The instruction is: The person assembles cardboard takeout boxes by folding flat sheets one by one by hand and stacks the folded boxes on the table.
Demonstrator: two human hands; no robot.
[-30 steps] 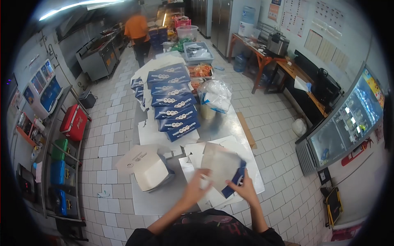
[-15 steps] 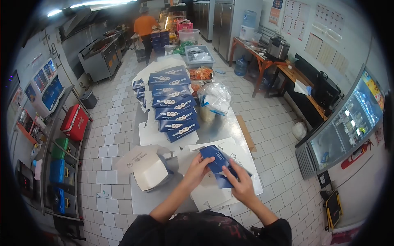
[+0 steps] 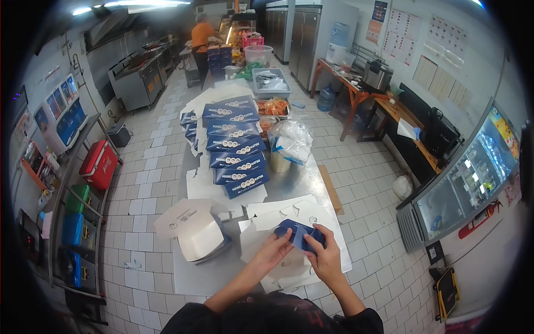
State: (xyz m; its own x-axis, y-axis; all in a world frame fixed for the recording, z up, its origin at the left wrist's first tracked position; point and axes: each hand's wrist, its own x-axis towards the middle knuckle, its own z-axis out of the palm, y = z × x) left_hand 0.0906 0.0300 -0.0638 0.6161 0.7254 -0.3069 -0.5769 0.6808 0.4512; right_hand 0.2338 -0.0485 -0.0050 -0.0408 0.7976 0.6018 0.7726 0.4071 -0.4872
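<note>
A partly folded blue carton (image 3: 299,234) is between my two hands above the near right part of the metal table. My left hand (image 3: 272,249) grips its left side, the thumb on the blue face. On its right side my right hand (image 3: 325,251) holds it, fingers over the far edge. Flat white carton sheets (image 3: 261,231) lie under and around the hands. To the left stands an open box (image 3: 203,239) with a pale inside and its lid folded back. Farther away, blue printed boxes (image 3: 236,147) are piled in a slanting stack.
Beyond the stack are a clear plastic bag (image 3: 292,139), a tray of orange food (image 3: 273,107) and a grey bin (image 3: 271,82). A person in orange (image 3: 203,36) stands far back. Shelving with a red cooler (image 3: 99,165) is left, a glass-door fridge (image 3: 461,178) right.
The carton has gone from an opened sheet with its pale side showing to a smaller folded blue shape. My hands have come closer together around it.
</note>
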